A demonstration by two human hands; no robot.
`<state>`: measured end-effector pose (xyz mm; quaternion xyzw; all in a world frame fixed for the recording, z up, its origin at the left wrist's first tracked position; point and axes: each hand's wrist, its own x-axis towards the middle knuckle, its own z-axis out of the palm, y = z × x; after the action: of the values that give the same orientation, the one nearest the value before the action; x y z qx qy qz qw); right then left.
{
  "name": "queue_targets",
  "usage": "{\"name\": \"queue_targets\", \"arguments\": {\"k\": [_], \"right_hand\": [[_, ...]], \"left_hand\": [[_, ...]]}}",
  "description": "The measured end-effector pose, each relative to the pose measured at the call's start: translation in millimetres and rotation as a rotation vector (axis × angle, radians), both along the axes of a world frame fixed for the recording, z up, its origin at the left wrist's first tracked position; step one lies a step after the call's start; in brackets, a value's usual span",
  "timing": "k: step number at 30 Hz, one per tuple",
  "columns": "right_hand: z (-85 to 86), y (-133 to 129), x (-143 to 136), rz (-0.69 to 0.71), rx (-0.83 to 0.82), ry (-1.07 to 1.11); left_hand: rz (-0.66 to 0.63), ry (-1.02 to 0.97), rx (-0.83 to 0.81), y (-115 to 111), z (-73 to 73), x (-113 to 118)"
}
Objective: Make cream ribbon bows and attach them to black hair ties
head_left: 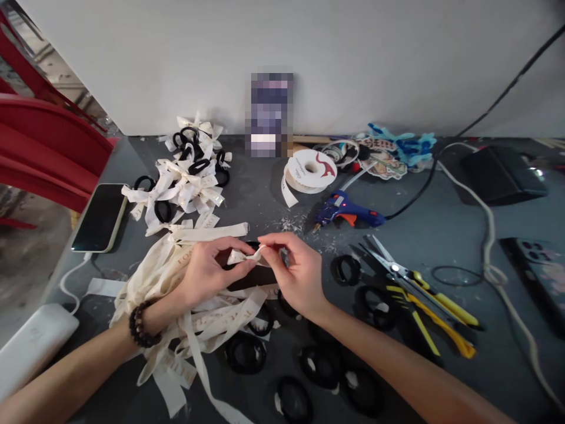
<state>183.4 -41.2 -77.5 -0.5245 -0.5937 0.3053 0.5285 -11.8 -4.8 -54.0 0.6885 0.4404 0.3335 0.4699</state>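
Observation:
Between my two hands is a cream ribbon bow (239, 255) with a pinched middle. My left hand (216, 262) grips its left side between thumb and fingers. Thumb and forefinger of my right hand (295, 268) pinch its right end, covering that part. A black hair tie shows partly behind the fingers. Beneath and left of my left hand lies a heap of cut cream ribbon strips (225, 321) with printed letters. Several black hair ties (245, 353) lie loose below my hands, some with whitish bits on them.
Finished-looking bows on hair ties (189, 176) are piled at back left, beside a phone (100, 218). A ribbon spool (311, 171), blue glue gun (348, 209) and scissors (397, 271) lie to the right. Cables cross the right side; a white power bank (37, 347) sits at left.

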Motion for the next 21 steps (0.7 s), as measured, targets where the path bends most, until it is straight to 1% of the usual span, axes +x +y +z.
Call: {"name": "queue_targets", "arguments": {"k": [3,5,7,9,12,15,17,21], "right_hand": [[-2.8,1,0,-0.034,-0.048,0.085],[-2.6,1,1,-0.042,-0.024,0.102],[-0.6,2,3,-0.014,0.003,0.103],[2.3,4,3,0.033,-0.021,0.111],[6.2,5,3,0.080,-0.129,0.112],[7.9,6,0,0.068,-0.179,0.079],[7.7,6,-1,0.049,-0.168,0.066],[7.2,4,-2,0.035,-0.134,0.043]], "left_hand": [[0.005,-0.044,-0.048,0,-0.4,1],[0.003,-0.152,-0.131,1,0.1,2],[0.003,-0.278,-0.221,1,1.3,3],[0.020,-0.357,-0.271,1,2.8,4],[0.070,-0.362,-0.224,2,3.9,4],[0.100,-0.326,-0.147,2,3.3,4],[0.106,-0.337,-0.157,1,2.8,4],[0.123,-0.347,-0.232,1,3.0,3]]}}
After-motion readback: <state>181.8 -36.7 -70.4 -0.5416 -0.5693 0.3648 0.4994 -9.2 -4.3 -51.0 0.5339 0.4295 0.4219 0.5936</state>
